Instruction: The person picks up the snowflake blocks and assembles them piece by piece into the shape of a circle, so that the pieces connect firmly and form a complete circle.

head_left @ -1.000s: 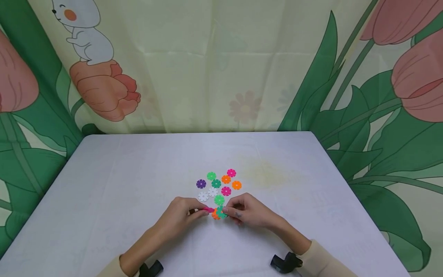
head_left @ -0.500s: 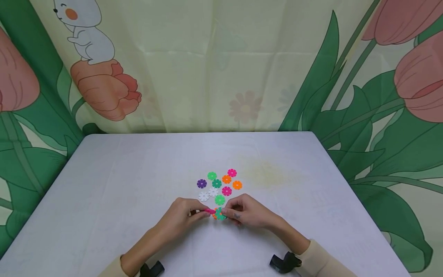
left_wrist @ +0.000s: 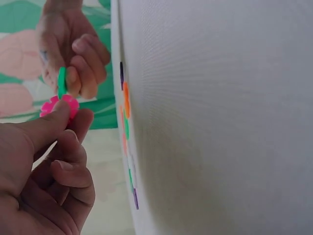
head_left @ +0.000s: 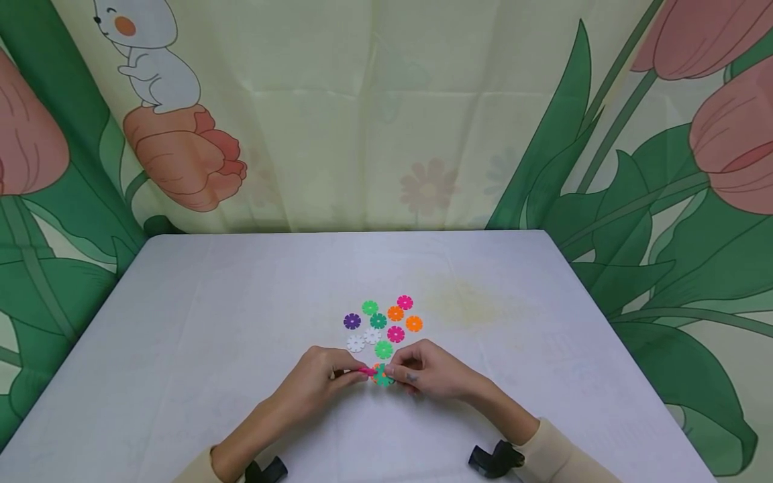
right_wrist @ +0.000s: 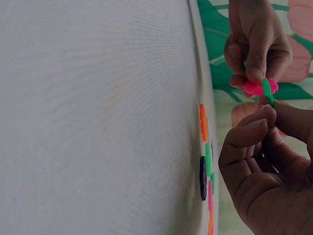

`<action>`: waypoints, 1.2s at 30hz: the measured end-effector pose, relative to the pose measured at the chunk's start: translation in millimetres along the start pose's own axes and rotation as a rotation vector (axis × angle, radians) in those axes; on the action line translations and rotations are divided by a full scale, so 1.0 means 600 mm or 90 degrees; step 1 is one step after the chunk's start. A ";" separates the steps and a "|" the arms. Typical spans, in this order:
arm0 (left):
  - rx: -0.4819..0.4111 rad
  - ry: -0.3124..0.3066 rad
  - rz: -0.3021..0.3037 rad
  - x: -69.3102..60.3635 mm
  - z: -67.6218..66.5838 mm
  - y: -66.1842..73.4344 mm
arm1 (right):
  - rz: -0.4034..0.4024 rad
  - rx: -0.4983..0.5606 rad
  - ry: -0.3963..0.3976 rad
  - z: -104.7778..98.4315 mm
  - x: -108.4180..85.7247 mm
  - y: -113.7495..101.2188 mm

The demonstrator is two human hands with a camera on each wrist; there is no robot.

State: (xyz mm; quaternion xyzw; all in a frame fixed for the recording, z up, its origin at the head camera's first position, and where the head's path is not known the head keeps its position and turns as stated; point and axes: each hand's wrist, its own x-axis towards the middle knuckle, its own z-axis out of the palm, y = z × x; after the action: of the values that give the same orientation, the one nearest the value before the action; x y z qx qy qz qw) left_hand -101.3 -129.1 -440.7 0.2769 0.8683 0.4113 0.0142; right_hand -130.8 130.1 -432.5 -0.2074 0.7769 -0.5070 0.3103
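Observation:
My left hand point(head_left: 326, 372) pinches a pink notched plastic disc point(left_wrist: 68, 104) between thumb and forefinger. In my right hand point(head_left: 431, 369) a green notched disc point(right_wrist: 267, 90) is pinched by its edge. Both discs are off the table, set roughly crosswise. Their rims meet in the wrist views; whether the notches interlock I cannot tell. In the head view an orange disc point(head_left: 375, 380) shows partly behind the green one, on the tabletop below.
Several loose discs lie flat on the white table point(head_left: 241, 302) beyond the hands, among them a purple disc point(head_left: 352, 321), a white disc point(head_left: 355, 343), a light green disc point(head_left: 383, 349) and a pink disc point(head_left: 405, 302). A printed curtain point(head_left: 338, 134) hangs behind the table.
The right hand has shifted slightly left, bringing the green disc up to the pink one and further over the orange disc. Both hands keep their pinch. The loose discs have not moved.

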 end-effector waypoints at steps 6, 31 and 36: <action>0.005 0.008 0.026 0.000 0.005 -0.002 | -0.005 0.000 -0.002 0.001 0.001 0.000; 0.017 0.036 0.008 0.000 0.011 0.003 | 0.010 0.008 0.025 0.008 0.003 0.000; -0.016 0.036 -0.071 0.002 0.009 0.005 | 0.016 0.023 0.046 0.006 0.004 0.002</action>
State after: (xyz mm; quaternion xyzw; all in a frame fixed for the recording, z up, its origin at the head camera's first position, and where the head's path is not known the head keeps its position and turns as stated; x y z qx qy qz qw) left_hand -99.4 -123.1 -442.0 0.2162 0.8772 0.4283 0.0158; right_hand -129.8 126.7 -435.5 -0.1733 0.7810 -0.5240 0.2924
